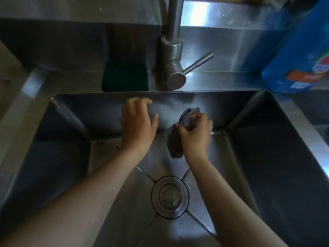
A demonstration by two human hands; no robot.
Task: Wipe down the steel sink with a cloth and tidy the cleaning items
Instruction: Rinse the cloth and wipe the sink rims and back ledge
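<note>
- Right hand (195, 134), centre frame, is clenched around the grey cloth (175, 139) against the steel sink (258, 157) back wall.
- Left hand (138, 125) beside it, fingers spread, empty.
- Green sponge (125, 78) on ledge above.

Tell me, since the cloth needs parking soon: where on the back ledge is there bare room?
Bare ledge lies between the faucet and the blue bottle. Left of the faucet the green sponge crowds it.
</note>
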